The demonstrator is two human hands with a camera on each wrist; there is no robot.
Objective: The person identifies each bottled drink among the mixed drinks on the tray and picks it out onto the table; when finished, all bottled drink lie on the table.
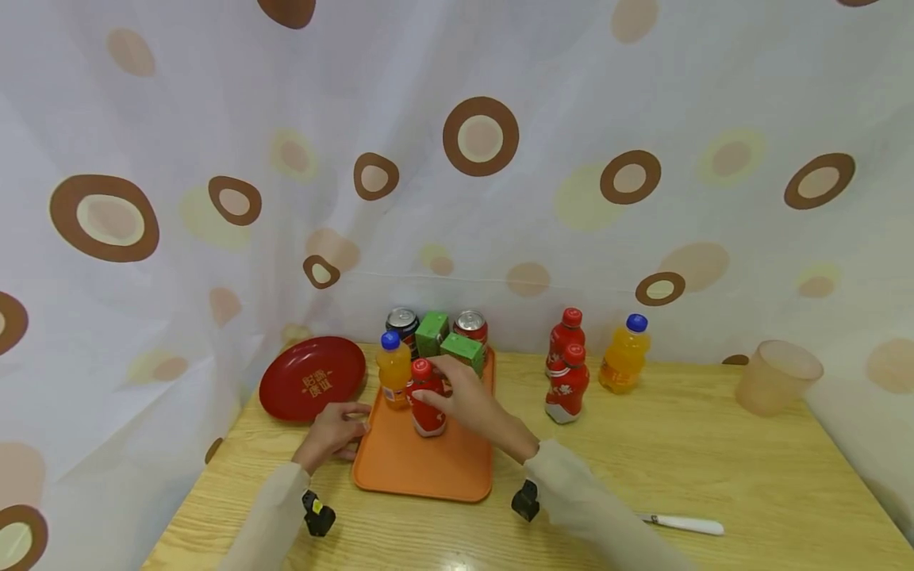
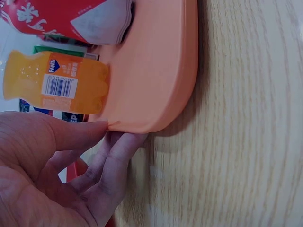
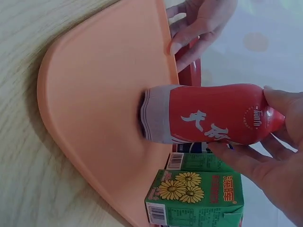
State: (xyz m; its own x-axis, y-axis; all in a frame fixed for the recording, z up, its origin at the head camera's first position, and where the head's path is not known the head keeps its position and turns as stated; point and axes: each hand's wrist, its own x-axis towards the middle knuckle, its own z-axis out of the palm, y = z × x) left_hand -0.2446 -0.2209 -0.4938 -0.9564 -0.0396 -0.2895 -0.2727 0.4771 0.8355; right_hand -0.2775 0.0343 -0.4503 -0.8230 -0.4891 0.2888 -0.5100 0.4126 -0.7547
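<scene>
My right hand point(image 1: 467, 396) grips a red plastic bottle point(image 3: 208, 113) near its cap, thumb on one side and fingers on the other. The bottle is upright over the orange tray point(image 1: 421, 472), its base at or just above the surface; I cannot tell which. My left hand point(image 2: 71, 165) pinches the tray's left rim, thumb on top and fingers below. Beside the red bottle stands an orange Fanta bottle point(image 2: 71, 82) with a blue cap. Behind them on the tray are two green drink boxes point(image 3: 199, 196), a dark can point(image 1: 403, 321) and a red can point(image 1: 471, 323).
A red oval plate point(image 1: 314, 377) lies left of the tray. To the right stand two red bottles point(image 1: 568, 385), another orange drink bottle point(image 1: 624, 353) and a pinkish translucent cup point(image 1: 777, 377). A white-handled knife point(image 1: 685, 523) lies near the front. A patterned curtain point(image 1: 400, 79) hangs behind the table.
</scene>
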